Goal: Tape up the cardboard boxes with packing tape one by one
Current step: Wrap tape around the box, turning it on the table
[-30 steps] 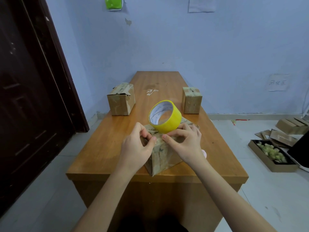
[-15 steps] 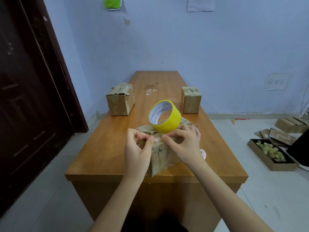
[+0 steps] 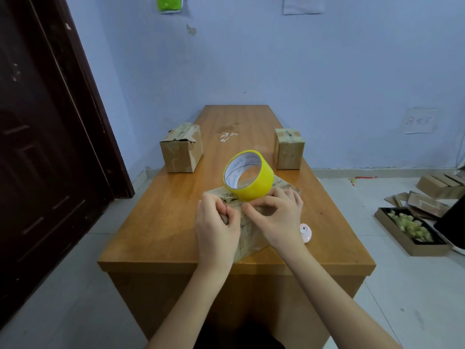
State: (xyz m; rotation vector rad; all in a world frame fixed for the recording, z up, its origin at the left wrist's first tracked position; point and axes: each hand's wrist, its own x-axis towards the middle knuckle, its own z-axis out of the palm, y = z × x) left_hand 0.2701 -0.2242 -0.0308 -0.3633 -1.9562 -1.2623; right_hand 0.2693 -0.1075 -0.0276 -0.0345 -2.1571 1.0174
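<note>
Head view of a wooden table [image 3: 161, 222] set lengthwise against a blue wall. A cardboard box [image 3: 247, 238] stands near the front edge of the table, turned so that one corner faces the viewer. On its top rests a roll of yellow tape [image 3: 249, 176], standing on its rim with the open core facing the viewer and to the left. The left hand [image 3: 216, 227] lies over the box's near left top edge, its thumb and forefinger pressed together in a pinch at the box top; whether a tape end lies between them cannot be told. The right hand [image 3: 278, 217] rests on the box top just below the roll, fingers curled, thumb and forefinger meeting at the top edge beside the left hand's fingertips. Two more boxes stand farther back: a left box [image 3: 181, 152] with a torn upper flap near the left edge of the table, and a right box [image 3: 289, 152] near the right edge. A small pink round object [image 3: 305, 233] lies on the table just right of the right wrist. On the floor to the right sit a tray [image 3: 412, 235] of pale pieces and flattened cardboard [image 3: 425, 200].
</note>
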